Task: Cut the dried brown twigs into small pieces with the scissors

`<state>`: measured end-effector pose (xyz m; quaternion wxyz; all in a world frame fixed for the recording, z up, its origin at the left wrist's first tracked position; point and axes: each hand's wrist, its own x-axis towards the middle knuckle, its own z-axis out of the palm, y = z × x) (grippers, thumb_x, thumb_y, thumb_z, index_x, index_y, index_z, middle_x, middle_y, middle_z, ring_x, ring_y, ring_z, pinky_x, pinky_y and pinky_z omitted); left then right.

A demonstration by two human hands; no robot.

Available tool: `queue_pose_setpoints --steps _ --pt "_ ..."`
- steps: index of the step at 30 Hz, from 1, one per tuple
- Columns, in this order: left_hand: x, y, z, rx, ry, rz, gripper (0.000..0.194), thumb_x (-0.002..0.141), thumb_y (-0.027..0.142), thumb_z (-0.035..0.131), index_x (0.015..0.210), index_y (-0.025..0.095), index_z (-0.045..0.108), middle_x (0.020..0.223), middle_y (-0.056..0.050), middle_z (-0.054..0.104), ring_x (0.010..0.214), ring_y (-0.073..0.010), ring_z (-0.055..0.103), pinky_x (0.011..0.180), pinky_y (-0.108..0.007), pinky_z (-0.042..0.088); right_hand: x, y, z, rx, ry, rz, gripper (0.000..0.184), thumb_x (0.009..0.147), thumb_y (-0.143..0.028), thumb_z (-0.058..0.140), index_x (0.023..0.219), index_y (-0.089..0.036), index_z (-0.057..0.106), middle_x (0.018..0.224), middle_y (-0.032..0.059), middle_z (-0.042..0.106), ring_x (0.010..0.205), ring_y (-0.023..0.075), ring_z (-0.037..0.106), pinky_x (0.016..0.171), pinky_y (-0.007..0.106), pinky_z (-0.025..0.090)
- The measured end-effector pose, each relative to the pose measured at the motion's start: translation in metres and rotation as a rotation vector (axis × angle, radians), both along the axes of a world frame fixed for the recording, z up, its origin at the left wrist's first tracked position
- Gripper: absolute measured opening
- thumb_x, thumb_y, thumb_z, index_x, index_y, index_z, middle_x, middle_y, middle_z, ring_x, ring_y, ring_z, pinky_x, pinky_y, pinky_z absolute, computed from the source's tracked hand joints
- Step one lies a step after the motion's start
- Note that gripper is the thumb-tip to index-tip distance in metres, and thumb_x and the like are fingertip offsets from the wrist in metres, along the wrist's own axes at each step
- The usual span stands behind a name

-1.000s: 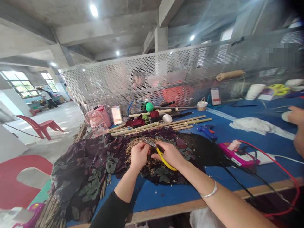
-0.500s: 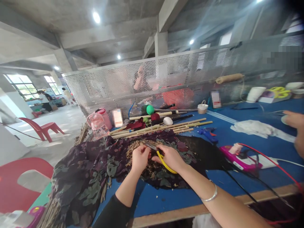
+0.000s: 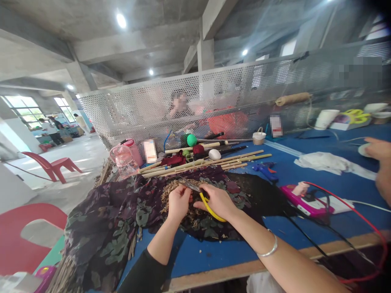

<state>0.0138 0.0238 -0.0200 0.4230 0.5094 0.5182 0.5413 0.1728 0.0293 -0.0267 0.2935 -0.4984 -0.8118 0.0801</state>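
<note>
My right hand (image 3: 217, 200) is closed round yellow-handled scissors (image 3: 204, 198), whose metal blades point up and left. My left hand (image 3: 179, 202) is pinched just left of the blades; what it holds is too small to make out. Both hands hover over a heap of brown chopped plant bits (image 3: 171, 190) lying on a dark floral cloth (image 3: 116, 219) spread across the blue table (image 3: 214, 252).
Several bamboo sticks (image 3: 201, 162) lie beyond the cloth, with coloured balls, a pink bottle (image 3: 125, 156) and a blue glue gun (image 3: 266, 171). A pink device (image 3: 305, 201) with red and black cables sits right. Another person's hand (image 3: 380, 162) shows at the right edge. A perforated metal screen (image 3: 214, 101) backs the table.
Both hands stay over the heap with hardly any shift. The view has swayed slightly.
</note>
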Motion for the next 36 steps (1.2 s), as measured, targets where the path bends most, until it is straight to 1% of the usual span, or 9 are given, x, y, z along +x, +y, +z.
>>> queue_pose_setpoints --steps 8,13,18,23,25,30,36 --pt "-0.0009 0.0001 -0.0009 0.013 0.042 -0.012 0.017 0.072 0.031 0.056 0.071 0.015 0.063 0.058 0.000 0.060 0.053 -0.0121 0.056 0.055 -0.023 0.049 0.0004 -0.0001 0.0002 0.005 -0.012 0.030 0.050 0.071 -0.048 0.064 0.112 -0.021 0.052 0.108 0.0098 0.062 0.097 0.0249 0.061 0.078 0.034 0.046" --pt "-0.0013 0.0012 -0.0032 0.005 0.028 -0.017 0.017 0.073 0.031 0.056 0.071 0.015 0.063 0.058 0.000 0.060 0.052 -0.0120 0.056 0.055 -0.023 0.049 0.0006 0.0006 0.0002 0.013 -0.009 0.028 0.051 0.071 -0.048 0.064 0.113 -0.021 0.052 0.109 0.0100 0.062 0.098 0.0251 0.060 0.079 0.034 0.046" --pt "-0.0001 0.0009 -0.0015 0.009 0.004 0.000 0.015 0.070 0.029 0.057 0.070 0.015 0.062 0.058 0.001 0.059 0.052 -0.0116 0.055 0.053 -0.023 0.049 0.0014 0.0013 -0.0007 0.024 0.021 0.053 0.054 0.068 -0.046 0.068 0.113 -0.021 0.052 0.108 0.0096 0.061 0.101 0.0249 0.058 0.083 0.035 0.045" --pt "0.0000 0.0012 -0.0016 0.023 -0.023 0.024 0.020 0.070 0.030 0.057 0.081 0.015 0.064 0.062 0.001 0.061 0.053 -0.0113 0.054 0.054 -0.023 0.048 0.0011 0.0017 0.0003 0.055 0.042 0.076 0.056 0.067 -0.047 0.069 0.113 -0.019 0.052 0.102 0.0101 0.059 0.096 0.0245 0.057 0.082 0.035 0.045" --pt "-0.0015 0.0013 -0.0021 0.050 0.013 0.033 0.022 0.072 0.030 0.055 0.084 0.014 0.064 0.061 0.001 0.061 0.053 -0.0115 0.054 0.054 -0.023 0.047 0.0008 0.0017 0.0007 0.071 0.042 0.075 0.056 0.067 -0.047 0.068 0.112 -0.018 0.052 0.100 0.0101 0.059 0.094 0.0244 0.057 0.082 0.035 0.045" --pt "-0.0065 0.0001 -0.0009 0.164 0.236 0.063 0.022 0.076 0.028 0.052 0.082 0.014 0.067 0.055 0.001 0.059 0.053 -0.0119 0.054 0.054 -0.021 0.042 0.0013 0.0013 0.0005 0.055 0.046 0.063 0.052 0.070 -0.048 0.066 0.112 -0.019 0.053 0.101 0.0099 0.059 0.095 0.0242 0.058 0.082 0.035 0.045" --pt "-0.0056 -0.0033 0.0049 0.166 0.276 0.060 0.022 0.078 0.027 0.050 0.079 0.014 0.067 0.057 0.000 0.061 0.054 -0.0129 0.056 0.054 -0.021 0.041 0.0008 -0.0001 0.0034 0.021 0.078 0.070 0.050 0.071 -0.047 0.065 0.111 -0.019 0.054 0.107 0.0098 0.060 0.099 0.0238 0.057 0.085 0.035 0.045"
